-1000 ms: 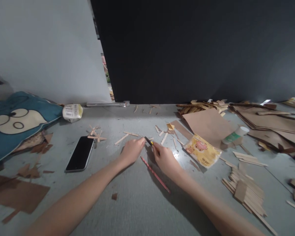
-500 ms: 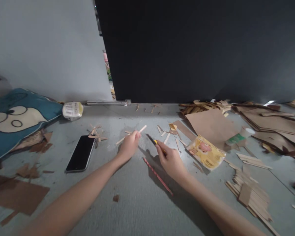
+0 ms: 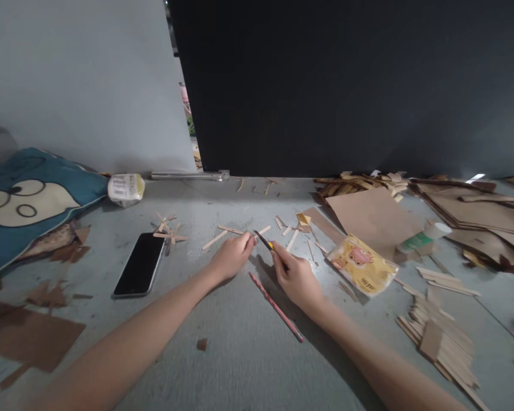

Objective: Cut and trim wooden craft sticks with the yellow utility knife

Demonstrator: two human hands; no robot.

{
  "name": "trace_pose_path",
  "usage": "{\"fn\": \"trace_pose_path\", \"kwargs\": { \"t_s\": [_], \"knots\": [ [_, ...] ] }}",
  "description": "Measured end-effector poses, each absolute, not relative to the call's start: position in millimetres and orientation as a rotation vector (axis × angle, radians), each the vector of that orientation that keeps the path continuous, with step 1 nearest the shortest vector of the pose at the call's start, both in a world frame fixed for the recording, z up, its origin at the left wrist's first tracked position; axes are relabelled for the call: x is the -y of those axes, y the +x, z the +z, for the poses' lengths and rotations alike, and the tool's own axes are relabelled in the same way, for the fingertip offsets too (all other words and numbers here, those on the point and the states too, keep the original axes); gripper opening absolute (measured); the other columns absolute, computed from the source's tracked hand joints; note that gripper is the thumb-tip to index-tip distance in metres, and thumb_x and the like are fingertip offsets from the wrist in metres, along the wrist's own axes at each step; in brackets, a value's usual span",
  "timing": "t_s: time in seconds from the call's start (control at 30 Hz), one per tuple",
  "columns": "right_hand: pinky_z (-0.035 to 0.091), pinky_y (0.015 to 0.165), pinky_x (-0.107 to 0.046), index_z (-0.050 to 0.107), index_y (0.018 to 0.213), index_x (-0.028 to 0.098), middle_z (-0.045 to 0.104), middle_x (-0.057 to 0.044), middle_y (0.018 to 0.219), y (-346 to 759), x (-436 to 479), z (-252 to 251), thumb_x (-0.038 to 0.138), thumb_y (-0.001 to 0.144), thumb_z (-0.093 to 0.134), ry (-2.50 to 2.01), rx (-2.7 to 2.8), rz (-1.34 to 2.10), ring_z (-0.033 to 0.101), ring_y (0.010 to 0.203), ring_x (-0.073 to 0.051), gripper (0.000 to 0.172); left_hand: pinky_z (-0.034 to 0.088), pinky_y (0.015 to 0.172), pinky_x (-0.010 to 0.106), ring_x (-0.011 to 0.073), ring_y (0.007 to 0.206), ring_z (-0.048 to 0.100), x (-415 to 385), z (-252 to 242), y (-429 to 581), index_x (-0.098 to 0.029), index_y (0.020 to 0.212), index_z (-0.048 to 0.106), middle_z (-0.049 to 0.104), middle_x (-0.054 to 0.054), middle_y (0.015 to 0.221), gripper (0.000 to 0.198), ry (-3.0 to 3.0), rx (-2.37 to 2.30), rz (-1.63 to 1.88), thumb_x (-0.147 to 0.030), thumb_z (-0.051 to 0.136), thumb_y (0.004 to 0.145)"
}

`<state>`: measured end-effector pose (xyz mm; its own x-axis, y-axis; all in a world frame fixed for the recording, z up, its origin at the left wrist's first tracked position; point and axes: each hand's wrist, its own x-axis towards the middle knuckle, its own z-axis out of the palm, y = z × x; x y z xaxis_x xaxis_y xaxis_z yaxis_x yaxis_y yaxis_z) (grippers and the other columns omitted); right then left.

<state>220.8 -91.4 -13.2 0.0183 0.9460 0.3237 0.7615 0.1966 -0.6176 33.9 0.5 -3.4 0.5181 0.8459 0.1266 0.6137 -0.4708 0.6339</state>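
Two bare hands are near each other over the middle of the grey worktop (image 3: 240, 377). The left hand (image 3: 233, 254) is closed in a narrow grip around a thin wooden stick (image 3: 264, 230), whose free end points out toward the right edge. The right hand (image 3: 297, 279) holds a cutting knife (image 3: 263, 241) with a yellow part, its fingers being bent around the handle. The dark blade reaches to the place of the stick, but whether it touches the wood, one cannot tell. Closer to the near edge, a slim red rod (image 3: 276, 306) lies slantwise. Toward the left edge, a phone (image 3: 140, 265) lies with its dark screen upward, and some small sticks (image 3: 171, 236) are at its far right corner. Beyond it there are a wrapped packet (image 3: 126, 188) and a blue cushion (image 3: 88, 182). Toward the right edge one sees a yellow pouch (image 3: 362, 265), a brown sheet (image 3: 368, 214), a green and white tube (image 3: 424, 238) and a heap of flat sticks (image 3: 454, 348). A dark panel (image 3: 346, 85) rises along the far edge.
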Motion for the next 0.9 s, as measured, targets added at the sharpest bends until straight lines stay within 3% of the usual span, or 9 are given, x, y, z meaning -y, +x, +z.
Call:
{"fn": "trace_pose_path", "kwargs": {
  "t_s": [0.27, 0.47, 0.7, 0.9],
  "knots": [
    [0.045, 0.062, -0.026, 0.069, 0.135, 0.018, 0.079, -0.011, 0.083, 221, 90, -15, 0.036, 0.107, 0.038, -1.614, 1.823, 0.324, 0.074, 0.067, -0.022, 0.046, 0.045, 0.077, 0.031, 0.0223, 0.086, 0.068, 1, 0, 34, -0.023, 0.093, 0.060, 0.071, 0.005, 0.088, 0.034, 2.241, -1.171, 0.592, -0.037, 0.033, 0.109],
    [0.042, 0.061, -0.027, 0.069, 0.134, 0.019, 0.080, -0.012, 0.086, 218, 91, -14, 0.034, 0.106, 0.039, -1.682, 1.837, 0.298, 0.074, 0.067, -0.023, 0.044, 0.040, 0.072, 0.029, 0.0202, 0.078, 0.063, 1, -2, 33, -0.023, 0.089, 0.057, 0.067, 0.003, 0.081, 0.035, 2.278, -1.154, 0.584, -0.037, 0.033, 0.110],
    [0.040, 0.060, -0.026, 0.074, 0.120, 0.018, 0.067, -0.004, 0.068, 211, 94, -2, 0.039, 0.105, 0.040, -1.642, 1.679, 0.550, 0.063, 0.061, -0.019, 0.042, 0.038, 0.069, 0.028, 0.0188, 0.073, 0.059, 1, -4, 31, -0.023, 0.089, 0.057, 0.062, 0.001, 0.076, 0.034, 2.328, -1.138, 0.576, -0.035, 0.033, 0.110],
    [0.031, 0.052, -0.024, 0.074, 0.100, 0.016, 0.046, 0.004, 0.061, 210, 88, 7, 0.047, 0.102, 0.044, -1.515, 1.506, 0.835, 0.041, 0.053, -0.013, 0.043, 0.036, 0.067, 0.028, 0.0188, 0.072, 0.060, 2, -5, 31, -0.023, 0.090, 0.056, 0.062, 0.002, 0.077, 0.032, 2.335, -1.141, 0.571, -0.031, 0.034, 0.111]
  ]
}}
